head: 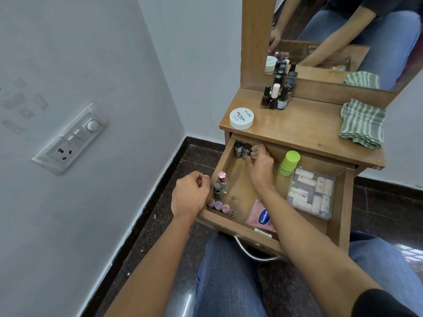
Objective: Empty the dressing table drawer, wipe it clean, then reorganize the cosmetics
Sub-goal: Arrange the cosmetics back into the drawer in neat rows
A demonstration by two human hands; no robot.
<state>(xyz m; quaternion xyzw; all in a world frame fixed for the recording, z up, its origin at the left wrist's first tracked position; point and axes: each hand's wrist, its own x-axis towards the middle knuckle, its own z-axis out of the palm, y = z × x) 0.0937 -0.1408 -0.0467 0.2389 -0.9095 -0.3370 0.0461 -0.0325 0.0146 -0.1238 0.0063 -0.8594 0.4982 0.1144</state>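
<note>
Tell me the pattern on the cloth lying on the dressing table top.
Green and white stripes on the cloth, clear in the head view.

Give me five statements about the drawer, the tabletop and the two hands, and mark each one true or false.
1. The drawer is pulled open. True.
2. The right hand reaches for the dark bottles at the drawer's back left corner. True.
3. The striped cloth lies inside the drawer. False: it lies folded on the tabletop, to the right.
4. The green-capped bottle stands on the tabletop beside the white jar. False: it is in the drawer, next to the clear box.
5. The left hand rests at the drawer's left wall, with nothing visible in it. True.
</note>
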